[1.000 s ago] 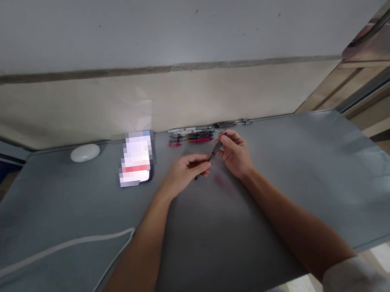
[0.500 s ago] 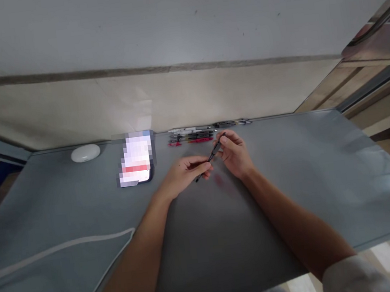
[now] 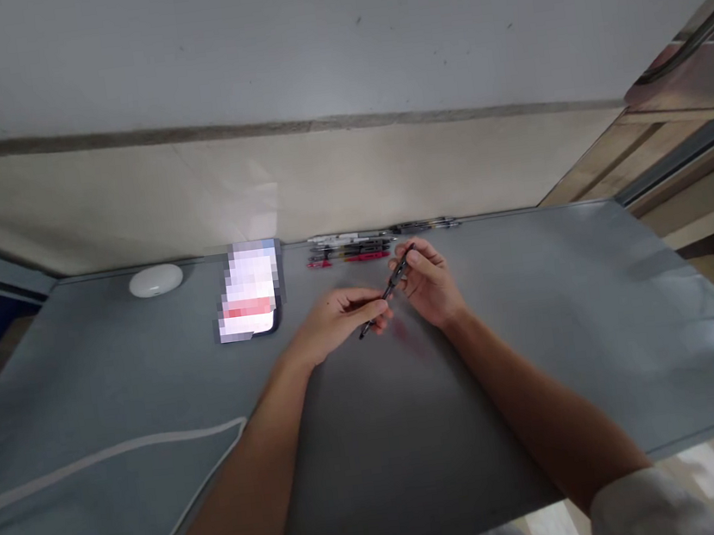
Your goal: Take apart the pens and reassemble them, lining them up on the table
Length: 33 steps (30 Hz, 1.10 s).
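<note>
A slim black pen [image 3: 399,271] slants between my two hands above the grey table, its lower tip pointing down to the left. My left hand [image 3: 353,313] is closed on its lower part, thumb on top. Near the upper end, the thumb and fingers of my right hand [image 3: 429,280] pinch it. Just beyond the hands, several pens lie side by side by the wall: a white pen [image 3: 344,239], dark pens [image 3: 355,249] and a red pen [image 3: 369,256]. More black pens [image 3: 426,225] lie to their right.
Left of the pens lies a phone [image 3: 248,285] with a lit, blurred screen. A white oval case [image 3: 156,281] sits farther left. A white cord [image 3: 125,448] runs over the front left of the table [image 3: 565,320]. The wall [image 3: 384,169] closes off the far edge.
The pen has turned slightly in my fingers, and its lower tip sits a little lower. Both hands stay almost where they were.
</note>
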Each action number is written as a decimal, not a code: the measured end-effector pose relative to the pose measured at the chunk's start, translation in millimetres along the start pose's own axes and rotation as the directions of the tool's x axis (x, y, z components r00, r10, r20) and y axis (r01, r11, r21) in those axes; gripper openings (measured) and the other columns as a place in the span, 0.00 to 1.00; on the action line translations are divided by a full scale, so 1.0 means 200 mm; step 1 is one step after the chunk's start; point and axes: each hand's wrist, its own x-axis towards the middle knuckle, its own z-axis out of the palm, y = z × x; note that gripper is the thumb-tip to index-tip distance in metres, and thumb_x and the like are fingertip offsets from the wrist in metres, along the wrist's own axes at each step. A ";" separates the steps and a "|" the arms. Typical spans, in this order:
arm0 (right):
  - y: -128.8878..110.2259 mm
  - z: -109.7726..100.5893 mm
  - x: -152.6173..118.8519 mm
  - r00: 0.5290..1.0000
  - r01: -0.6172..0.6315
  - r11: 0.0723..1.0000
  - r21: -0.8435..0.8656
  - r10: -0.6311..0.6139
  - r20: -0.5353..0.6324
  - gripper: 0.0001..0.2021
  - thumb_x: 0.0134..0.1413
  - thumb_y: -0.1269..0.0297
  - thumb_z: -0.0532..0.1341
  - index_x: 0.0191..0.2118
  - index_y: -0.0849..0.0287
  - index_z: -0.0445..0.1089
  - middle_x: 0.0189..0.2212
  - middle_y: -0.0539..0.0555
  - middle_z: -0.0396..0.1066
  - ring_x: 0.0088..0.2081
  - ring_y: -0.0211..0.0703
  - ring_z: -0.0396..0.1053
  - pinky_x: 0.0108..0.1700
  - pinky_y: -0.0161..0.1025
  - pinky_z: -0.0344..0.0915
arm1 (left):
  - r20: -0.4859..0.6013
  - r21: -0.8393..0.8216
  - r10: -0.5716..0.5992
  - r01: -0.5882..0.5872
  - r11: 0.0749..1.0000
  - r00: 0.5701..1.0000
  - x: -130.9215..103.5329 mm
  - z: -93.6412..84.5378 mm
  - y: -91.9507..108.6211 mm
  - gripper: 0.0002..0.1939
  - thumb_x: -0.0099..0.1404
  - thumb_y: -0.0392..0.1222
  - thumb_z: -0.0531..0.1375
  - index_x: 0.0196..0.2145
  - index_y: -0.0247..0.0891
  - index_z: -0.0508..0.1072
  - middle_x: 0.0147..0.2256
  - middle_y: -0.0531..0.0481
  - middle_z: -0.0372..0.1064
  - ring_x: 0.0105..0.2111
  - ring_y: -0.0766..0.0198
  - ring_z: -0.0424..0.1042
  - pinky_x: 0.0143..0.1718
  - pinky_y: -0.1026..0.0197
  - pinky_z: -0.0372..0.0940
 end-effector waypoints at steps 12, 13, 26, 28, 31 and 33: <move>0.00 0.01 0.01 0.998 0.016 0.999 -0.044 -0.019 -0.064 0.07 0.45 0.65 0.68 0.32 0.51 0.72 0.30 0.44 0.69 0.32 0.32 0.69 0.29 0.30 0.70 | -0.073 0.148 0.038 -0.027 0.989 0.997 0.01 0.00 -0.01 0.11 0.62 0.47 0.61 0.35 0.37 0.76 0.28 0.52 0.70 0.29 0.67 0.68 0.34 0.63 0.62; 0.00 0.01 0.01 0.999 0.005 0.999 -0.042 -0.007 -0.047 0.07 0.46 0.64 0.68 0.33 0.51 0.72 0.30 0.44 0.69 0.32 0.33 0.70 0.28 0.30 0.70 | -0.056 0.124 0.030 -0.023 0.992 0.998 0.01 0.00 -0.01 0.11 0.63 0.47 0.61 0.35 0.36 0.76 0.28 0.51 0.71 0.29 0.67 0.68 0.34 0.63 0.62; 0.01 0.01 0.02 0.992 0.009 0.999 -0.044 -0.014 -0.125 0.08 0.43 0.65 0.69 0.31 0.51 0.70 0.29 0.42 0.69 0.30 0.31 0.68 0.29 0.29 0.69 | -0.092 0.202 0.081 -0.061 0.977 0.993 0.01 0.00 0.00 0.12 0.61 0.48 0.61 0.34 0.37 0.76 0.27 0.52 0.69 0.28 0.66 0.67 0.32 0.63 0.61; 0.01 0.01 0.01 0.993 0.011 0.999 -0.042 -0.016 -0.117 0.08 0.42 0.65 0.70 0.30 0.51 0.70 0.29 0.42 0.69 0.30 0.31 0.68 0.29 0.29 0.69 | -0.082 0.194 0.080 -0.062 0.979 0.993 0.01 0.00 -0.01 0.11 0.62 0.47 0.61 0.34 0.37 0.76 0.27 0.52 0.69 0.28 0.67 0.67 0.33 0.63 0.61; 0.01 0.00 0.01 0.998 0.004 1.000 -0.029 -0.006 -0.055 0.08 0.43 0.64 0.69 0.32 0.51 0.71 0.29 0.43 0.70 0.31 0.32 0.70 0.28 0.29 0.69 | -0.037 0.113 0.051 -0.046 0.993 0.998 0.01 0.00 -0.01 0.11 0.63 0.46 0.59 0.35 0.36 0.76 0.28 0.51 0.70 0.29 0.67 0.68 0.34 0.63 0.62; 0.01 -0.01 0.00 1.000 -0.013 1.000 -0.024 0.013 -0.020 0.09 0.44 0.63 0.69 0.33 0.51 0.72 0.30 0.44 0.71 0.33 0.34 0.71 0.28 0.30 0.70 | 0.005 0.067 0.036 -0.036 0.997 0.999 0.00 0.00 0.00 0.11 0.64 0.46 0.58 0.35 0.35 0.76 0.29 0.50 0.71 0.29 0.67 0.68 0.35 0.62 0.63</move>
